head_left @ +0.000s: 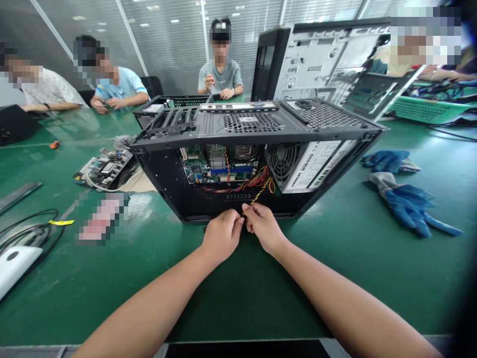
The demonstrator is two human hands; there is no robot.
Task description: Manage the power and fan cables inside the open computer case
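Note:
A black computer case (156,199) lies on the green table with its open side facing me. Inside are a green motherboard (196,169), a power supply (311,166) with a fan grille, and a bundle of red, yellow and black wires (238,186). A twisted yellow-and-black cable (261,192) runs from the power supply to my hands. My right hand (263,226) pinches this cable just in front of the case. Close beside it, my left hand (224,233) is closed at the cable's end; the fingers hide what exactly is between them.
Blue work gloves (406,201) lie to the right. Loose computer parts (108,169), a phone (100,219) and black cables (48,233) are on the left. Behind stand another open case (274,64) and a green basket (428,110). Several people sit around the table (238,308).

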